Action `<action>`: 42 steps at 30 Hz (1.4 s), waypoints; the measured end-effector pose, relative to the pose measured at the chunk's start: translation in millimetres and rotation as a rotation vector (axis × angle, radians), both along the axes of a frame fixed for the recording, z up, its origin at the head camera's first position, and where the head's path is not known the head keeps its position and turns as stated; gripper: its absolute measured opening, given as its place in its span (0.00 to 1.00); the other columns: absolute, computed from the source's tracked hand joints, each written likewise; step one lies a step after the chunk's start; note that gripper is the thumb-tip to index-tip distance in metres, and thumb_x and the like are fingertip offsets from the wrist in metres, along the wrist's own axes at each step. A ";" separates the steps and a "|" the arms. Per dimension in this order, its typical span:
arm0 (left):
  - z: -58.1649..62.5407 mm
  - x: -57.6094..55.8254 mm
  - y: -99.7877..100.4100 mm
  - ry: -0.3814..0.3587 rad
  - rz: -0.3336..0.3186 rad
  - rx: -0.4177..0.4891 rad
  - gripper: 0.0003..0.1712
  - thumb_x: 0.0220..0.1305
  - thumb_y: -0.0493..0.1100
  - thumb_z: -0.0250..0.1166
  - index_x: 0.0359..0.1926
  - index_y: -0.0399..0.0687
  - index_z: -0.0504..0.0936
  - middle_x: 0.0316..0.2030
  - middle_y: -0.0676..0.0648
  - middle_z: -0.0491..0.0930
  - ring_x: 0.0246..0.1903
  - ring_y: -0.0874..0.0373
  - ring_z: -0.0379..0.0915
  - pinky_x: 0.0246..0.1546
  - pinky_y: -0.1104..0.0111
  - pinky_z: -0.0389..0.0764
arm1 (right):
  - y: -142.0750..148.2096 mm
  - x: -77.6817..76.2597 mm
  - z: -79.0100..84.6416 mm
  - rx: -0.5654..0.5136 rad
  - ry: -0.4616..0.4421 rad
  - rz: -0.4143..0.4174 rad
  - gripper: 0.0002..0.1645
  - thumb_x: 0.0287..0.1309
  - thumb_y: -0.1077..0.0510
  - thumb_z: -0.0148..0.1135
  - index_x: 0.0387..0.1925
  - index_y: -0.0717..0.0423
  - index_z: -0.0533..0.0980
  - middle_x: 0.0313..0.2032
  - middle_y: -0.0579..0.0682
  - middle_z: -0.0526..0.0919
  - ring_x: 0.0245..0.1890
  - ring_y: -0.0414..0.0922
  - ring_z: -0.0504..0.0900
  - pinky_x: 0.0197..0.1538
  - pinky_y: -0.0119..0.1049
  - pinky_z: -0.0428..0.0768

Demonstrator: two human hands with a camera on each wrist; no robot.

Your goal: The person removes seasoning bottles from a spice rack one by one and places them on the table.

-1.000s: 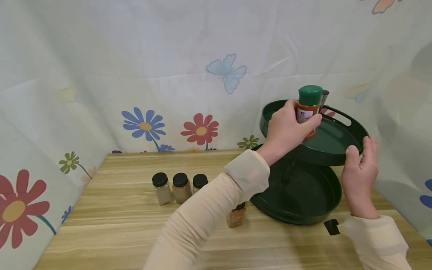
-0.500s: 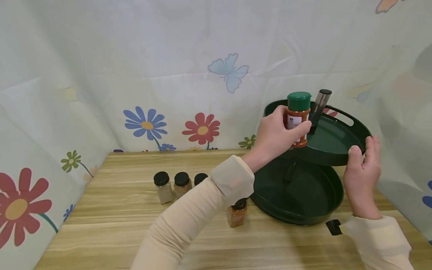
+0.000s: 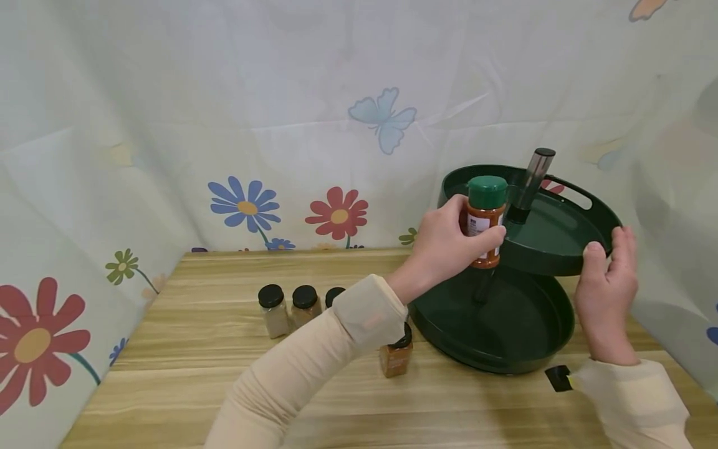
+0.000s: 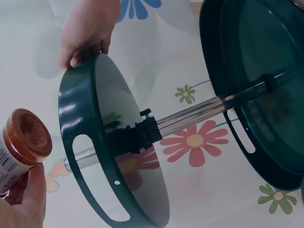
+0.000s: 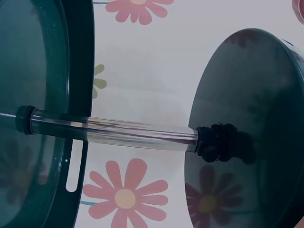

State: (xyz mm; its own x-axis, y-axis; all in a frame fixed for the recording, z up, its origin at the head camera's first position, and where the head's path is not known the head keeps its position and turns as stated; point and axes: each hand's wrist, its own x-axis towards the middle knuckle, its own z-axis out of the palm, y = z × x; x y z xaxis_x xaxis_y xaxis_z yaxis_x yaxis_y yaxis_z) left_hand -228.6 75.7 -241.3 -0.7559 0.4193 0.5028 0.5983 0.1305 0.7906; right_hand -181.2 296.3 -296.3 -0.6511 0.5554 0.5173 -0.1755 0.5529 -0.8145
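Note:
My left hand (image 3: 445, 243) holds a spice bottle (image 3: 485, 218) with a green cap and orange-red contents, thumb on one side and fingers on the other. The bottle is upright, in front of the left part of the upper tray (image 3: 561, 227) of a dark green two-tier rack. In the left wrist view the base of the bottle (image 4: 28, 135) shows, apart from the tray. My right hand (image 3: 608, 293) grips the upper tray's right edge between thumb and fingers. A clear pole (image 5: 142, 133) joins the upper tray to the lower tray (image 3: 505, 365).
Several small spice jars with black lids, such as the leftmost jar (image 3: 275, 318), stand in a row left of my left sleeve. An orange-brown jar (image 3: 396, 358) stands just left of the rack. A small black object (image 3: 558, 378) is by my right cuff.
My left hand has brought the green-capped spice bottle left and down, from over the upper tray to its front left edge, uncovering the pole's top. My right hand stays at the rim.

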 end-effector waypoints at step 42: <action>-59.3 -3.1 -73.2 -0.181 -0.027 -0.105 0.22 0.53 0.48 0.64 0.47 0.47 0.70 0.39 0.50 0.77 0.34 0.59 0.74 0.37 0.66 0.79 | 2.0 0.2 1.2 0.012 -0.028 -0.008 0.30 0.63 0.54 0.34 0.67 0.51 0.50 0.69 0.43 0.45 0.67 0.34 0.41 0.66 0.30 0.40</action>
